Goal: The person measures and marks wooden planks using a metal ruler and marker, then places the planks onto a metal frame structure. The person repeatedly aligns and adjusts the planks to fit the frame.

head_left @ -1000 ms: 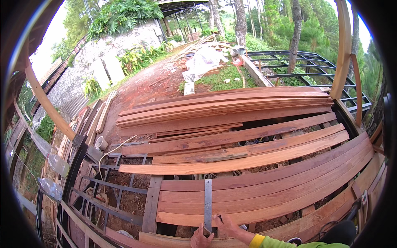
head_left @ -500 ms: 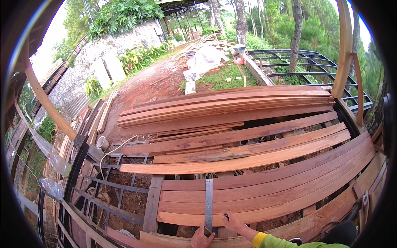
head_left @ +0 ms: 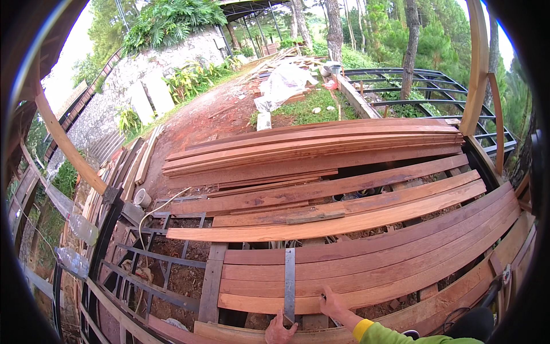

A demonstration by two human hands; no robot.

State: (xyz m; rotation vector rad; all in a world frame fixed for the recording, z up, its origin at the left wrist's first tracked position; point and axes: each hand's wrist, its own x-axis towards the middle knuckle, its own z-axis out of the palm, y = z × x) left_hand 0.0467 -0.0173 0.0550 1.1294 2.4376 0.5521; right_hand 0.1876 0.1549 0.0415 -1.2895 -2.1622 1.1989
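A steel try square [head_left: 290, 281] lies across the reddish deck boards [head_left: 366, 261], its blade crossing their seams. At the square's near end my left hand [head_left: 279, 330] grips it against the edge of the nearest laid board. My right hand [head_left: 333, 305] is closed just right of the blade, over that same board. From its fingers pokes the dark tip of a small pencil-like thing [head_left: 323, 296]; most of it is hidden. The hand is apart from the square.
Loose planks [head_left: 344, 215] lie beyond the laid boards, with a plank stack [head_left: 321, 140] farther back. At left, a black metal frame [head_left: 154, 289] spans open ground. Wooden posts [head_left: 474, 69] rise at the sides. Plastic bottles [head_left: 83, 229] sit at far left.
My right hand has moved a little right and away from me, off the square's blade. My left hand and the square have stayed in place.
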